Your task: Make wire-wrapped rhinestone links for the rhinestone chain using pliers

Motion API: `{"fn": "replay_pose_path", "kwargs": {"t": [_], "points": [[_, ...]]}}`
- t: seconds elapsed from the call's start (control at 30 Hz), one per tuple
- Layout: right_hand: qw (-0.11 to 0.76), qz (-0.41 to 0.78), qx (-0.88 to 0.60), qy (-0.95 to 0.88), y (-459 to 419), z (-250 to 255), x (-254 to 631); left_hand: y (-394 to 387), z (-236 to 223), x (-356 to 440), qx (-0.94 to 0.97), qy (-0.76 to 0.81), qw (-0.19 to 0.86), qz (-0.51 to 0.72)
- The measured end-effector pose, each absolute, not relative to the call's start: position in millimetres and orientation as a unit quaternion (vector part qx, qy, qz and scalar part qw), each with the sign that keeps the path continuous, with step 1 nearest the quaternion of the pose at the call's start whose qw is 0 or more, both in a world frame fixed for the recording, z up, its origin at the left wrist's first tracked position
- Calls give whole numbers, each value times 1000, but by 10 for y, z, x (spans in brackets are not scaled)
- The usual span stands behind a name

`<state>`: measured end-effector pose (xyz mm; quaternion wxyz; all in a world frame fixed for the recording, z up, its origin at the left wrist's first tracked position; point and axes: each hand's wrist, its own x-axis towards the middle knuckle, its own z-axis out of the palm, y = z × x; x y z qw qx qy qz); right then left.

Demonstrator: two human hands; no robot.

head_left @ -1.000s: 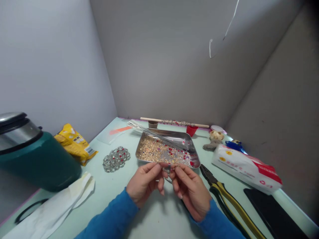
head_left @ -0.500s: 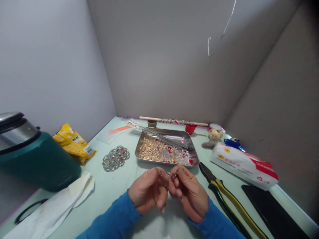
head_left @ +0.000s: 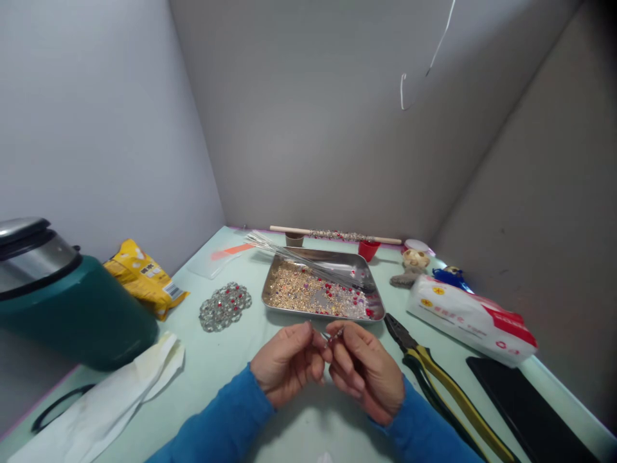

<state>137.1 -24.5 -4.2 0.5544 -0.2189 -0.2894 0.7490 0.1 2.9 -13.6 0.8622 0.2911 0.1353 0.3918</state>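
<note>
My left hand and my right hand meet just in front of the metal tray, fingertips close together. Both are pinched on a small beaded wire piece, which is thin and mostly covered by my fingers. Its beaded part shows at the right fingertips, and a bare stretch runs toward the left ones. Loose gold, clear and red beads lie spread in the tray. A bundle of thin wires rests across the tray's far left edge and into it.
Pliers, a tissue pack and a black flat object are on the right. Left are a pile of beaded wire rings, a yellow packet, a green flask and white paper. A beaded stick spans two cups behind.
My fingers have shifted around the beaded wire piece; its beads now sit mostly at my right fingertips. My left fingers have curled in a little. The other things stay where they were.
</note>
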Motion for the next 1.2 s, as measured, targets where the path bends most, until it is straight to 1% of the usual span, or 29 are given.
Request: {"fn": "replay_pose_path", "kwargs": {"t": [0.33, 0.43, 0.53, 0.63, 0.8, 0.87, 0.93, 1.0, 1.07, 1.1, 1.13, 1.2], "points": [[448, 858, -61, -242, -213, -182, 1498, -70, -38, -5, 313, 83, 877, 355], [412, 874, -16, -257, -222, -224, 1515, -83, -33, -13, 323, 65, 880, 342], [399, 876, 3, -270, -242, -191, 1511, -76, -59, -21, 322, 55, 891, 315], [410, 872, -2, -268, -242, -129, 1514, -61, -82, -15, 322, 74, 893, 306], [433, 868, -44, -237, -203, -119, 1528, -55, -111, 22, 328, 100, 880, 328], [441, 866, -71, -226, -183, -129, 1507, -53, -124, 30, 335, 109, 874, 335], [451, 854, -128, -227, -175, -109, 1474, -47, -129, 30, 345, 130, 862, 347], [457, 821, -230, -255, -198, -45, 1473, -41, -117, 29, 352, 162, 848, 362], [460, 735, -370, -334, -270, 46, 1566, -45, -90, 33, 357, 204, 834, 367], [458, 661, -449, -391, -328, 91, 1665, -52, -72, 38, 364, 224, 827, 365], [453, 559, -528, -451, -398, 127, 1803, -63, -53, 45, 375, 244, 819, 359], [408, 295, -672, -543, -565, 159, 2188, -93, -17, 64, 405, 276, 802, 340]]}}
